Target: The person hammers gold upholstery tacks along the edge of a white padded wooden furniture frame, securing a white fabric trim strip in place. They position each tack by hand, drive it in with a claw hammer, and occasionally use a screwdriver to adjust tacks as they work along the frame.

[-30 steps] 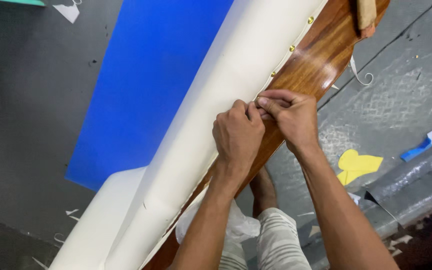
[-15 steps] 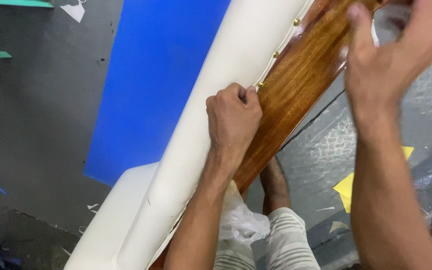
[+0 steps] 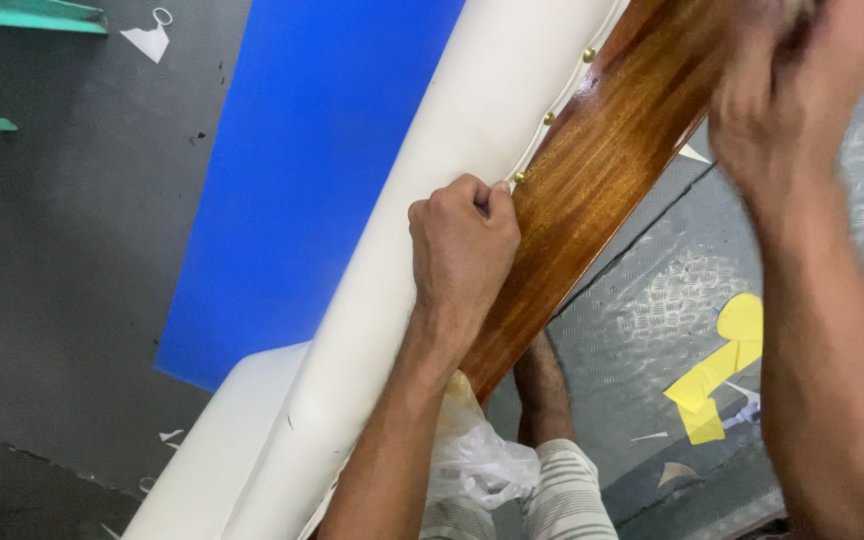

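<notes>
A long white padded upholstery roll [image 3: 422,170] runs diagonally from lower left to top centre, against a glossy brown wooden board [image 3: 602,170]. A row of small brass tacks [image 3: 549,118] follows the seam with its thin white trim. My left hand [image 3: 462,245] is fisted on the roll, thumb and forefinger pinched at the trim beside the lowest visible tack [image 3: 519,178]. My right hand [image 3: 792,100] is raised at the top right, over the board's upper end. It is motion-blurred, and whether it holds anything cannot be told.
A blue sheet [image 3: 322,150] lies left of the roll on the dark grey floor [image 3: 72,300]. Yellow scraps [image 3: 722,360] lie on patterned grey flooring [image 3: 652,290] to the right. A clear plastic bag [image 3: 472,450] and my striped shorts [image 3: 562,490] sit below. Green shelf edges [image 3: 32,15] are at top left.
My right hand left the seam, where it worked beside my left, and rose to the top right. My left hand kept its place at the trim.
</notes>
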`<control>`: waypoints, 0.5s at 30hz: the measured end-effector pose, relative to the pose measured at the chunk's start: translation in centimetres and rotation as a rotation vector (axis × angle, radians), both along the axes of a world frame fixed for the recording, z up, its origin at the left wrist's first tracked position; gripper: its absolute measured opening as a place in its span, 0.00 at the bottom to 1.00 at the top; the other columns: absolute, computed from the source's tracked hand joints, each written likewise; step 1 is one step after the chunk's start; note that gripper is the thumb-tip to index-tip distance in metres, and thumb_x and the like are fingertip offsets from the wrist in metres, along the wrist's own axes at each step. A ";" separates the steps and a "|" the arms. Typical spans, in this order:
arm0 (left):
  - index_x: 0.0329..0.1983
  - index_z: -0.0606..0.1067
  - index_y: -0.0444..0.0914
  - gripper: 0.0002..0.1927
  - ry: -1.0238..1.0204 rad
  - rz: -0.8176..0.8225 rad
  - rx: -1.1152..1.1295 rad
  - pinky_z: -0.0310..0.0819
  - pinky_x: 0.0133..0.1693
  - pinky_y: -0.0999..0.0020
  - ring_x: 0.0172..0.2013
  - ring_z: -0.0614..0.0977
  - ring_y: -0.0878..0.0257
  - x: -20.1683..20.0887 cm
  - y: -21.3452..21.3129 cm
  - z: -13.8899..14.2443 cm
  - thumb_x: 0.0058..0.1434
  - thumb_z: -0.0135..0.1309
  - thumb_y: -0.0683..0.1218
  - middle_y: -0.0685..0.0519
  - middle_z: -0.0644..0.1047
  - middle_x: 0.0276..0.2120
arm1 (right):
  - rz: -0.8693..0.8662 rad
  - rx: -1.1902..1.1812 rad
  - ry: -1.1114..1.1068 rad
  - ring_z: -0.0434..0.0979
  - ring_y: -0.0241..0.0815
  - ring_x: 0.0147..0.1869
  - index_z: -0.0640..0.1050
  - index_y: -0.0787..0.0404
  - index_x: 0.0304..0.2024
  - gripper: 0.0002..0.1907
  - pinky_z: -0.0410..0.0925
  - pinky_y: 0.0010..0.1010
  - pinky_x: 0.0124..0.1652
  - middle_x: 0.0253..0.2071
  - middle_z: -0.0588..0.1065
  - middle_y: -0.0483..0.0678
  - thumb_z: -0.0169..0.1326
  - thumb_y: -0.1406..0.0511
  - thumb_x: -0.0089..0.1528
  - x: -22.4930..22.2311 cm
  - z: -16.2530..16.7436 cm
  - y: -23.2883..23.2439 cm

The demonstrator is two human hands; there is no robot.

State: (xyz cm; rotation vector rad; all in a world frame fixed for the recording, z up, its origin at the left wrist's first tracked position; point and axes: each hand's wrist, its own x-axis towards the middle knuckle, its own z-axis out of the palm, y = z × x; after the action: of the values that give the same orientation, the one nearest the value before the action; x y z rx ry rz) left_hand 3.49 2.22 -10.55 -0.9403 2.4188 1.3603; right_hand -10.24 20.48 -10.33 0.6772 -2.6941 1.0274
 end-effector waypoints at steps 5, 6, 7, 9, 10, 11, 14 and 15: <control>0.21 0.76 0.31 0.15 0.019 0.003 -0.029 0.75 0.25 0.56 0.16 0.81 0.48 0.4 -0.1 -0.2 0.61 0.56 0.44 0.41 0.76 0.14 | -0.102 -0.175 -0.564 0.66 0.31 0.33 0.63 0.67 0.65 0.15 0.64 0.23 0.34 0.43 0.68 0.45 0.39 0.68 0.77 15.2 -0.6 2.0; 0.21 0.76 0.31 0.15 -0.007 0.006 -0.018 0.76 0.25 0.56 0.16 0.81 0.47 0.5 -0.1 -0.3 0.61 0.55 0.44 0.41 0.76 0.14 | -0.150 -0.234 -0.643 0.67 0.32 0.33 0.66 0.67 0.61 0.13 0.64 0.23 0.33 0.40 0.68 0.45 0.42 0.68 0.76 17.4 -1.5 2.1; 0.21 0.76 0.31 0.15 0.032 -0.005 -0.054 0.75 0.25 0.55 0.17 0.81 0.46 0.6 -0.1 -0.4 0.61 0.55 0.44 0.40 0.76 0.15 | -0.197 -0.294 -0.724 0.67 0.32 0.33 0.68 0.67 0.58 0.12 0.63 0.23 0.32 0.36 0.68 0.45 0.45 0.67 0.75 19.3 -2.5 1.9; 0.20 0.76 0.31 0.15 0.099 -0.028 -0.124 0.74 0.27 0.52 0.19 0.80 0.43 0.8 -0.1 -0.6 0.61 0.56 0.44 0.39 0.76 0.16 | -0.164 -0.156 -0.620 0.71 0.33 0.34 0.72 0.67 0.55 0.11 0.66 0.25 0.35 0.36 0.72 0.46 0.47 0.67 0.73 21.5 -3.7 1.6; 0.20 0.76 0.31 0.15 0.066 -0.021 -0.094 0.75 0.26 0.53 0.19 0.81 0.44 0.9 -0.1 -0.6 0.61 0.56 0.44 0.39 0.76 0.15 | -0.149 -0.087 -0.567 0.73 0.33 0.34 0.74 0.66 0.54 0.10 0.68 0.26 0.36 0.35 0.74 0.46 0.48 0.67 0.73 22.0 -4.0 1.3; 0.20 0.75 0.31 0.15 0.039 -0.014 -0.065 0.75 0.26 0.53 0.18 0.81 0.45 0.9 -0.1 -0.7 0.61 0.55 0.45 0.40 0.76 0.15 | -0.204 -0.133 -0.629 0.72 0.35 0.33 0.74 0.66 0.54 0.11 0.67 0.27 0.35 0.34 0.74 0.48 0.47 0.67 0.73 22.1 -4.1 1.0; 0.19 0.74 0.31 0.16 0.041 -0.014 -0.067 0.75 0.26 0.52 0.18 0.80 0.44 1.0 -0.2 -0.7 0.61 0.55 0.44 0.40 0.75 0.15 | -0.251 -0.166 -0.672 0.71 0.37 0.34 0.74 0.67 0.56 0.12 0.66 0.30 0.34 0.35 0.73 0.51 0.47 0.67 0.73 21.6 -4.3 -0.4; 0.19 0.74 0.31 0.16 0.053 -0.018 -0.080 0.74 0.26 0.52 0.18 0.80 0.43 1.0 -0.2 -0.6 0.61 0.55 0.44 0.39 0.74 0.14 | -0.193 -0.105 -0.590 0.73 0.37 0.38 0.73 0.67 0.57 0.12 0.68 0.30 0.37 0.38 0.74 0.51 0.46 0.68 0.74 21.4 -4.3 -0.7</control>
State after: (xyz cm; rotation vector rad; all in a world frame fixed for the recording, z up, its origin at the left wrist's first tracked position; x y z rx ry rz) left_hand 4.47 1.99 -11.15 -0.9100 2.5319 1.3066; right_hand 11.14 19.80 -14.59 0.0887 -3.0649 1.4882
